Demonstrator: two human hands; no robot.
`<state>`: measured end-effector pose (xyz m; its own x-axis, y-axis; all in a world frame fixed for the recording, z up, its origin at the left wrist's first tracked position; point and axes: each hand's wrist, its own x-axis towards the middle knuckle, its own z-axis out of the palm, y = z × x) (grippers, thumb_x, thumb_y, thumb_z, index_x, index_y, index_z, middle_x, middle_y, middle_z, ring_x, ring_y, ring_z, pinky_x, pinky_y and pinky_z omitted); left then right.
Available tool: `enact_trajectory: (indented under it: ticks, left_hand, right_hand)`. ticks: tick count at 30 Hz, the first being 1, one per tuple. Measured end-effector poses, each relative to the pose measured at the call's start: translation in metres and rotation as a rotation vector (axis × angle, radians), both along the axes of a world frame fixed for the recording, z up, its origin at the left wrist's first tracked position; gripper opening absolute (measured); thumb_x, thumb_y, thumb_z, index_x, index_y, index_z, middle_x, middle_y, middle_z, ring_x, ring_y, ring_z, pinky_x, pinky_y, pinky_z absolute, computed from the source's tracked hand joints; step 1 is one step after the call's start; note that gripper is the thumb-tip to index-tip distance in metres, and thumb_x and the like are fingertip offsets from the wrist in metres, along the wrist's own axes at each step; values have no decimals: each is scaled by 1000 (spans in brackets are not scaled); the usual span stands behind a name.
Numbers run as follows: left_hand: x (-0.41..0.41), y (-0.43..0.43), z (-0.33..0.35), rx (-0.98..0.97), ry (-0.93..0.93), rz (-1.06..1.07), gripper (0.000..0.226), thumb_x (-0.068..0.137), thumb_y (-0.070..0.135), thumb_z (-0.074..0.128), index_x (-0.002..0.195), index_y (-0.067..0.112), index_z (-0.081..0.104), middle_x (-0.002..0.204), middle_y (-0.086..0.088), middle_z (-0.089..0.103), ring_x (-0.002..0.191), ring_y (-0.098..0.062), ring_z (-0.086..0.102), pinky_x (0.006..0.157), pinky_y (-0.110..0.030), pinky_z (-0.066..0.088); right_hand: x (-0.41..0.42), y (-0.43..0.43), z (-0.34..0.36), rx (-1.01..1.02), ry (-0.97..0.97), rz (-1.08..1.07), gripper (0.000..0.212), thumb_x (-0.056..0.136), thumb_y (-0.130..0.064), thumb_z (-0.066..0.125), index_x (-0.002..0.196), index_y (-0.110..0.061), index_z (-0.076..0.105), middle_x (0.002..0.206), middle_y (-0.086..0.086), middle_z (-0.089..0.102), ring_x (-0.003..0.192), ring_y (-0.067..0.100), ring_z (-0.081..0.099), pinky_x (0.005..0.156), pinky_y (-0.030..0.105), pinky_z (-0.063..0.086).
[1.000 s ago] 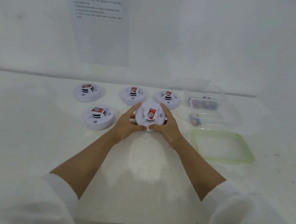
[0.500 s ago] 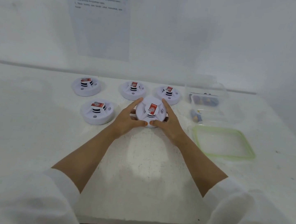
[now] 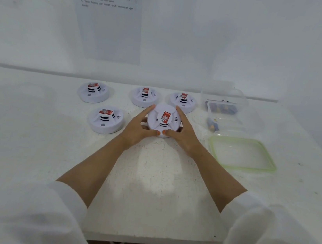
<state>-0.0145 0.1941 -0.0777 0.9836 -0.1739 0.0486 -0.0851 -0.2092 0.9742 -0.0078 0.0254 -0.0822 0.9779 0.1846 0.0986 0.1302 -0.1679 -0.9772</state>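
Held smoke detector [image 3: 164, 120]: I see the white round unit with a red label at mid-surface, just right of centre, its face tipped towards me. I cannot tell whether its base is clear of the surface.
Left grip [image 3: 137, 128]: it is curled round the detector's left edge, with the index finger stretched along the far rim and the thumb pressed on the near edge.
Right grip [image 3: 184, 134]: it mirrors the left, wrapped round the right edge. Its thumb tip is just beside the left thumb at the near rim.
Front-left detector [image 3: 106, 119]: it lies flat just left of my left grip, not touching it.
Back row: three more lie flat, the far-left detector [image 3: 93, 92], the middle detector [image 3: 144, 97] and the far-right detector [image 3: 182, 102]. The held unit overlaps the last one's near edge in my view.
Clear container [image 3: 236, 121]: it is open and stands to the right of the detectors, with batteries [image 3: 222, 108] at its far end and a few more batteries [image 3: 213, 125] nearer me.
Green-rimmed lid [image 3: 242, 154]: it lies flat in front of the container, near my right wrist.
Surface [image 3: 148, 181]: white and scuffed.
Printed sheet [image 3: 108, 16]: it is fixed to the back wall, and its text is too blurred for me to read.
White sleeves [image 3: 21, 212]: pushed up on both forearms.
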Motion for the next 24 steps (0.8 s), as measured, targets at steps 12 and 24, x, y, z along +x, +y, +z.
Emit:
enact_trajectory:
  ticks: [12,24]
  left_hand:
    - [0,1,-2,-17,9,7,81,77,6,72,142,30,30,118,-2,50,96,-9,58,74,-18,50]
    - [1,3,-3,-41,28,-16,78,79,4,70,141,32,30,129,-5,50,112,-23,54,88,-29,49]
  right_hand:
    - [4,-2,-3,92,17,31,71,84,3,58,141,-26,28,148,0,33,134,17,36,107,42,39]
    - [8,-2,-3,236,121,4,46,91,1,40,122,-31,49,142,3,43,127,23,46,104,47,42]
